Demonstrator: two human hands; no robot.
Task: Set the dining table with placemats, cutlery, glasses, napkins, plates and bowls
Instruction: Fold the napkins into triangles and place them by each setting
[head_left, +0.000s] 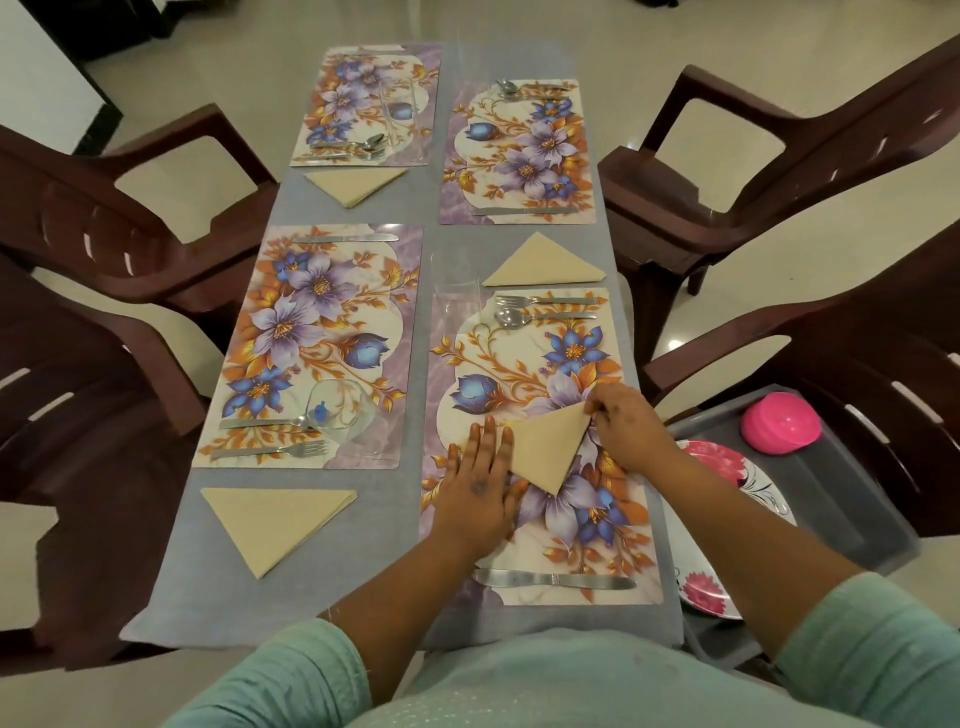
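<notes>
Napkin (545, 447) between flat left hand (475, 486) and right hand (631, 423) grip (corner pinched)

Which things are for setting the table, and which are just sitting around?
For the job:
napkin being folded, under the left hand and right hand
placemat
knife
fork
spoon
glass
folded napkin
plates and pink bowl, waiting on the grey tray

Just around:
brown chairs
</notes>
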